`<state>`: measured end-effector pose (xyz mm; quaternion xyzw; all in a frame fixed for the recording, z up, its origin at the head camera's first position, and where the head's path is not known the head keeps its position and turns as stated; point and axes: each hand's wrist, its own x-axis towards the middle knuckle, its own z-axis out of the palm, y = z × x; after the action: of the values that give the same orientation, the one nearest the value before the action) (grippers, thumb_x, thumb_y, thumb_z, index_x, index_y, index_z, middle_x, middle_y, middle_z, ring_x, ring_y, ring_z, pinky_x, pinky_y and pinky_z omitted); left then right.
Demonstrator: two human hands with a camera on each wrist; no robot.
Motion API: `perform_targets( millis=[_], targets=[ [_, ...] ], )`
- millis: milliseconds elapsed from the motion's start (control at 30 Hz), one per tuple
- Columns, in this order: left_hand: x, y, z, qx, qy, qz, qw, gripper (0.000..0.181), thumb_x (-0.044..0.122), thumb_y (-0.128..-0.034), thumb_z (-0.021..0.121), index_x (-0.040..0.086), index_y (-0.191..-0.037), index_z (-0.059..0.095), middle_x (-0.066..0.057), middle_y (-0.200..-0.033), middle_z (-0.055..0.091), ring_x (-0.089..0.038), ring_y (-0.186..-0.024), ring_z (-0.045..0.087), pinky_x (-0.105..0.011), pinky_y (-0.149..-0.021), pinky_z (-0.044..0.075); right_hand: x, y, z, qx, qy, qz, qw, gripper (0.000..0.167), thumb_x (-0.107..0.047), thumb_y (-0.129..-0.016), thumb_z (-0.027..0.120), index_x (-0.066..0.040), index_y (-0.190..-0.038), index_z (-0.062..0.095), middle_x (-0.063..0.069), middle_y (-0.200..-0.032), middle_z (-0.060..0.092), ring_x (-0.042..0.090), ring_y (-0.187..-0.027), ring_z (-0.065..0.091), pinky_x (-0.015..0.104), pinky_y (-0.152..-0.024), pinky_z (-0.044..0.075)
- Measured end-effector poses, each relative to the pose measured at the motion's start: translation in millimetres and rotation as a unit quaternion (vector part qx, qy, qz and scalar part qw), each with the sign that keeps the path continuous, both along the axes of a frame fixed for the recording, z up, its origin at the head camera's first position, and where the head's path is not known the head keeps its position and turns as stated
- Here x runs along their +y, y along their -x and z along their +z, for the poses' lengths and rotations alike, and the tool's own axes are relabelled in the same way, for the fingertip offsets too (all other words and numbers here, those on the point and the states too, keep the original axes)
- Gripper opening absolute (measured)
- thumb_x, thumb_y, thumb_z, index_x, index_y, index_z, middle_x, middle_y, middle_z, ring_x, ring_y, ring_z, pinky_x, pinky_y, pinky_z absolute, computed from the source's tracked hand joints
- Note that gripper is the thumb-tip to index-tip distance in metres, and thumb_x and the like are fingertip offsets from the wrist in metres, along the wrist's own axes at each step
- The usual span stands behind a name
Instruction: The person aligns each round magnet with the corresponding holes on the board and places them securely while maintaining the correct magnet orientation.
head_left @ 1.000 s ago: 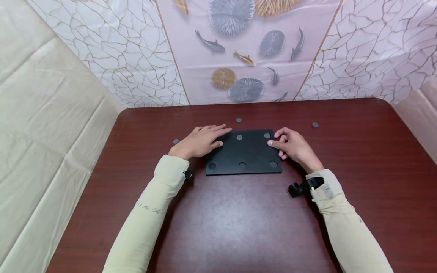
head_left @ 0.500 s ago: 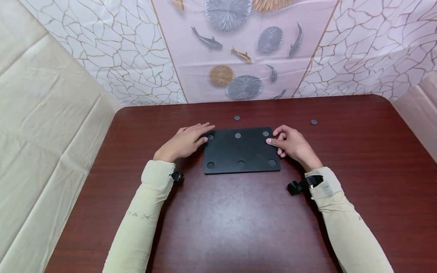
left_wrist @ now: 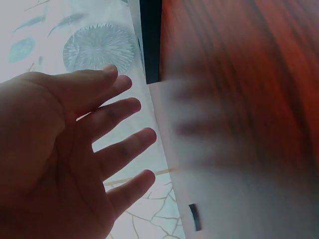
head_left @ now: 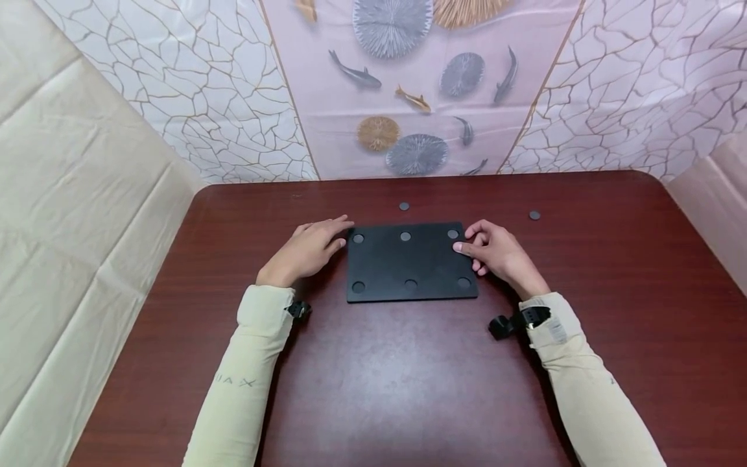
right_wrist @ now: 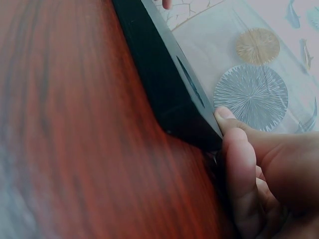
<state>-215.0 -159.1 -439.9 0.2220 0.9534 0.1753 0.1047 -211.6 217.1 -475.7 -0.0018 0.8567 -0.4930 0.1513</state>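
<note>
A black board lies flat on the table, with three round recesses along its far side that hold grey discs and three darker ones along its near side. My left hand hovers beside the board's far left corner, fingers extended and holding nothing; the left wrist view shows the same hand with spread fingers and a dark disc on the table beyond. At the right edge my right hand grips the board, thumb on top and fingers curled at the side; the right wrist view shows this hand pinching a corner.
Two loose grey discs lie on the brown table: one disc behind the board and another disc farther right. Patterned cloth hangs behind the table, and pale cloth stands at its left.
My left hand has drawn back leftward from above the board, uncovering the far left recess and its disc. It now covers the place of the loose disc at left. My right hand keeps its grip.
</note>
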Motion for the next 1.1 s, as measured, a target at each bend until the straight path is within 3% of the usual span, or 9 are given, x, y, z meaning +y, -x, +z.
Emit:
perform_targets(
  millis=[333, 533, 767, 1100],
  targets=[
    [-18.2, 2.4, 2.0, 0.022, -0.014, 0.007, 0.9996, 0.049, 0.008, -0.1078, 0.059, 0.007, -0.156, 0.052, -0.014, -0.166, 0.041, -0.035, -0.15, 0.044, -0.057, -0.122, 0.034, 2.8, -0.8, 3.5, 0.005, -0.007, 0.009, 0.9999, 0.043, -0.027, -0.102, 0.074, 0.001, -0.125, 0.051, 0.005, -0.08, 0.056, 0.013, -0.057, 0.062, 0.029, -0.053, 0.057],
    [-31.6, 1.1, 0.1, 0.006, -0.017, 0.031, 0.9994, 0.053, 0.005, -0.1028, 0.067, 0.006, -0.154, 0.053, -0.015, -0.164, 0.045, -0.037, -0.15, 0.044, -0.057, -0.122, 0.033, 1.0, 1.1, 2.5, 0.007, -0.01, 0.014, 0.9998, 0.042, -0.028, -0.102, 0.073, 0.001, -0.124, 0.051, 0.005, -0.079, 0.056, 0.013, -0.057, 0.062, 0.029, -0.053, 0.056],
    [-44.1, -2.9, 0.2, -0.009, -0.019, 0.047, 0.9987, 0.053, -0.006, -0.1002, 0.064, 0.006, -0.152, 0.056, -0.015, -0.165, 0.043, -0.04, -0.15, 0.042, -0.062, -0.122, 0.031, -0.6, 1.5, -2.6, 0.001, -0.008, 0.021, 0.9997, 0.041, -0.027, -0.102, 0.074, 0.001, -0.124, 0.052, 0.004, -0.078, 0.057, 0.013, -0.057, 0.062, 0.029, -0.053, 0.056],
    [-60.2, -2.2, 2.4, 0.009, -0.042, 0.053, 0.9977, 0.051, -0.019, -0.0917, 0.061, -0.002, -0.14, 0.064, -0.02, -0.144, 0.059, -0.037, -0.137, 0.053, -0.049, -0.117, 0.042, 0.6, 3.1, -0.5, 0.005, -0.016, 0.017, 0.9997, 0.041, -0.027, -0.102, 0.074, 0.0, -0.123, 0.052, 0.003, -0.077, 0.056, 0.011, -0.056, 0.061, 0.028, -0.051, 0.056]
  ],
)
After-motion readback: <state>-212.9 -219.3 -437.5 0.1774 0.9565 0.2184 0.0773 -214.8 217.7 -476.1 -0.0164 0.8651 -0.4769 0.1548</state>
